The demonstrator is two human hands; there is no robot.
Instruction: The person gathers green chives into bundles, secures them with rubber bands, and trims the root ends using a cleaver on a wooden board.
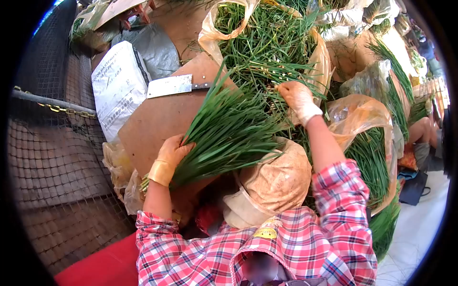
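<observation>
My left hand (174, 153), in a pale glove with a yellowish band at the wrist, is closed around a large bunch of long green chives (234, 128). Their leaves fan up and to the right, and pale cut stem ends show by the wrist. My right hand (299, 99), gloved too, reaches to the loose heap of chives (267, 43) in an open plastic bag (324, 62). Its fingertips are pinched together on stalks at the heap's lower edge. A cleaver (170, 86) with a dark handle lies on the brown board (152, 124) above my left hand.
A white printed sack (119, 86) stands beside the board, left of the cleaver. Black netting (62, 167) and a metal rail (52, 103) run along the left. Another bag of chives (367, 162) sits at right. A stained beige cap (276, 176) shows between my arms.
</observation>
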